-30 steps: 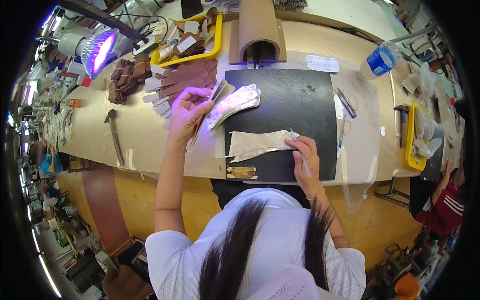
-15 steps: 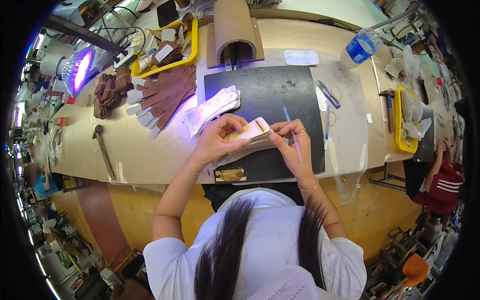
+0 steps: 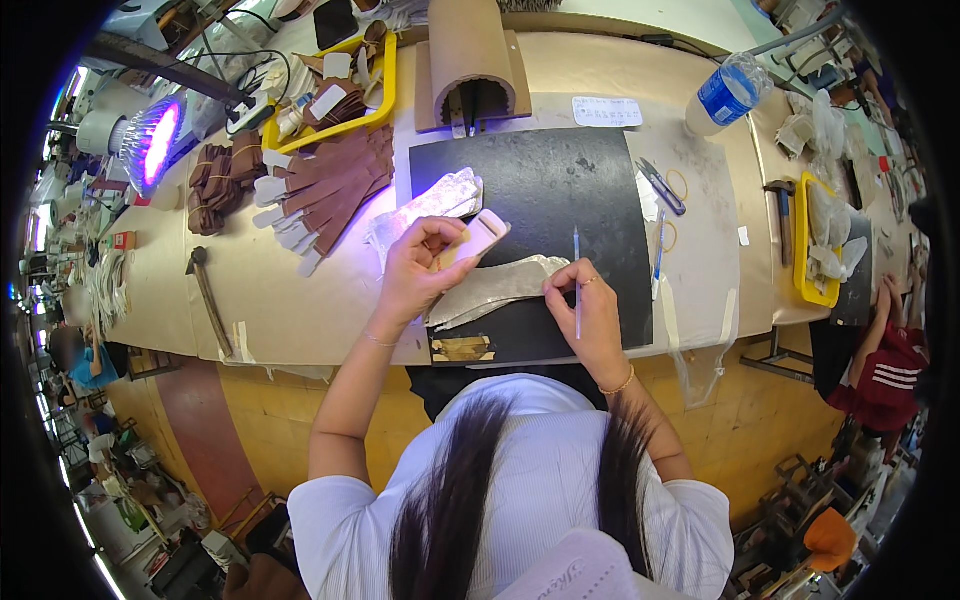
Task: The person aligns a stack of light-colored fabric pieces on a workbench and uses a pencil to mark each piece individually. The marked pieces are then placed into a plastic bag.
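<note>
My left hand (image 3: 420,268) is closed on a small cream-coloured piece with a rounded end and a dark-edged slot (image 3: 487,233), held up over the black mat (image 3: 545,185). A slim, pale pen-like stick (image 3: 577,247) stands nearly upright in my right hand (image 3: 592,315). The thumb and fingertips of that hand also touch the right end of a stack of pale grey strips (image 3: 490,292) lying on the mat. Whether they pinch one of the strips I cannot tell. Left of it, a second stack of whitish strips (image 3: 440,200) is lit purple by a lamp.
Brown strips (image 3: 335,190) fan out by a yellow tray (image 3: 388,85). A hammer (image 3: 207,300) lies on the left. Snips (image 3: 662,188) and a blue pen (image 3: 658,255) rest beside the mat's right edge. Behind are an arched brown block (image 3: 470,50) and a bottle (image 3: 725,100).
My left hand has shifted slightly left and up with the cream piece. The right hand has left that piece and come down to the grey strips, the stick still in it.
</note>
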### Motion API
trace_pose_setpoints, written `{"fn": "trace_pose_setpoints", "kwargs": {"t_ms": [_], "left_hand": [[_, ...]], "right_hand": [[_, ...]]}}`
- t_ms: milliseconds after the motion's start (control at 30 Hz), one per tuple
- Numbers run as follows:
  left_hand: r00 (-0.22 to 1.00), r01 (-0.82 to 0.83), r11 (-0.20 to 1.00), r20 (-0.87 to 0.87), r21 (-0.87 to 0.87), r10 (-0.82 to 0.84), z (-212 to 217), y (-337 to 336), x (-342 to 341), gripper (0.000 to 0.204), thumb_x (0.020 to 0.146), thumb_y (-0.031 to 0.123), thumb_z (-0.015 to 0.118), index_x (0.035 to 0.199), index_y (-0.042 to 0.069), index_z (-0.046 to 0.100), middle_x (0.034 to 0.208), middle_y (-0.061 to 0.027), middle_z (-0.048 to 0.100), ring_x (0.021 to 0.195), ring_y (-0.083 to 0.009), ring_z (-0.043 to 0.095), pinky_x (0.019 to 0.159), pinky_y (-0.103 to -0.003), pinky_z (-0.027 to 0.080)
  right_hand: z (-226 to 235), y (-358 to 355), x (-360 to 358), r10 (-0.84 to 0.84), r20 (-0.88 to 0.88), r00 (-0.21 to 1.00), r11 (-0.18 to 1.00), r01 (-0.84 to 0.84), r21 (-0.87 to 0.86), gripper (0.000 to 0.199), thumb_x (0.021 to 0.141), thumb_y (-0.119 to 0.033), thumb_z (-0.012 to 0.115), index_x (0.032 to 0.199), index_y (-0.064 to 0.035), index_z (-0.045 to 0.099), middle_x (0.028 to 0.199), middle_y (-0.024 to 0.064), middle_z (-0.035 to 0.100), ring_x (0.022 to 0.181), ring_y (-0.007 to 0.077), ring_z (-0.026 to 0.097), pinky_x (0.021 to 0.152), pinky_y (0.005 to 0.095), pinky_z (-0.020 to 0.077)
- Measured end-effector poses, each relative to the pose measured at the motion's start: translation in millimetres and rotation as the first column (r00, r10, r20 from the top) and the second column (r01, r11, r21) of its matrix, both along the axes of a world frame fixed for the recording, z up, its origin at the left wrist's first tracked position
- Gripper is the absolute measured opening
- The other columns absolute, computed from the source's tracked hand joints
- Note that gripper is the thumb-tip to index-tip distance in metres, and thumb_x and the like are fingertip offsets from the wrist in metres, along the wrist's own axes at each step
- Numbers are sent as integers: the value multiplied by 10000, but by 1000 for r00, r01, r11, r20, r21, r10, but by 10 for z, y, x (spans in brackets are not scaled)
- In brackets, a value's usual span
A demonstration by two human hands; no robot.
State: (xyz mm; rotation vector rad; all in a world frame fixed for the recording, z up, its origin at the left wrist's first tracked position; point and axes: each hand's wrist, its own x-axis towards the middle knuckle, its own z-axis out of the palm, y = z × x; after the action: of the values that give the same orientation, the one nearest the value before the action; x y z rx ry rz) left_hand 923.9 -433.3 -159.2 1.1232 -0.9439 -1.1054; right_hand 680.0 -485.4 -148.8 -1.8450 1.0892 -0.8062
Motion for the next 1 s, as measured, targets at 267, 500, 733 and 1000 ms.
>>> {"fn": "trace_pose_setpoints", "kwargs": {"t_ms": [267,500,733,1000], "left_hand": [[925,-171,977,320,-130,205,554,58,665,362,813,-96,768,1104,-5,571,1218,-123,616,1068,-164,626,960,-289,526],[891,-90,989,434,-119,134,801,35,808,367,802,-91,780,1100,-5,584,1221,-125,633,1066,-157,631,944,-278,524],[884,-250,930,328,-270,333,1076,392,1253,433,784,-63,804,1143,6,572,1229,-155,636,1047,-173,632,944,-299,532],[851,-258,943,414,-209,324,1042,365,1185,426,798,-88,790,1155,-17,569,1258,-161,620,1126,-188,619,1008,-327,514]], "right_hand": [[-31,-61,-60,-14,-175,985,974,-26,-225,231,817,-41,787,921,-63,582,814,55,610,717,219,608,777,349,428],[-63,-84,-59,-5,-236,972,963,-58,-261,243,801,-39,787,943,-82,594,840,44,590,763,220,597,794,355,402],[64,-83,49,50,-351,935,912,-187,-366,218,813,-7,714,981,-109,619,992,-2,655,968,233,577,868,384,378],[69,-98,246,147,-367,919,870,-296,-394,244,825,-55,726,1041,-112,629,1036,-13,676,1014,224,586,923,408,365]]}}
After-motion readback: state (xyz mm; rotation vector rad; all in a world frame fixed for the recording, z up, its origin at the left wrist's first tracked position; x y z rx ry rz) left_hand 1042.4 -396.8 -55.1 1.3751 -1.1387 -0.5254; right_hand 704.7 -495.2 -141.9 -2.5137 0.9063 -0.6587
